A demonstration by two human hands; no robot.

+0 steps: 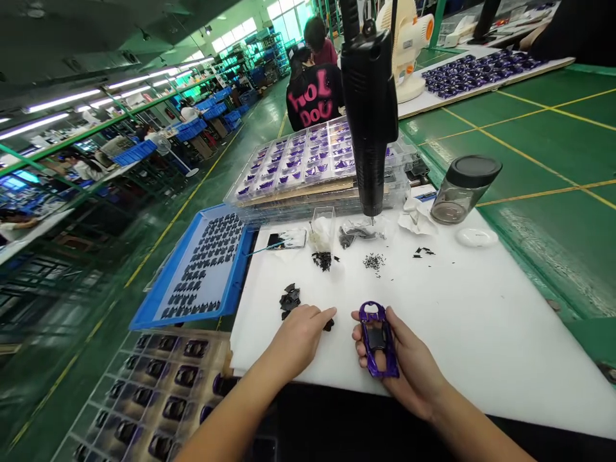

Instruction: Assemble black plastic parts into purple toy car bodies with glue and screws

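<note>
A purple car-shaped shell (389, 359) with a black part (376, 338) in its middle rests in my right hand (409, 366), whose fingers wrap around its sides. My left hand (301, 337) is over the white work surface (452, 333), back of the hand up, index finger pointing toward the shell. Beneath and beside it lie black pieces (290, 298); its other fingers are curled down, and what they hold, if anything, is hidden. Farther back are a pile of tiny screws (374, 261) and a heap of small black parts (323, 260).
A black electric screwdriver (369, 122) hangs above the surface. Behind it are stacked clear trays (308, 154) of purple parts. A blue tray (192, 314) and a compartment tray (144, 366) are at left. A lidded jar (462, 192) stands at right. People sit beyond.
</note>
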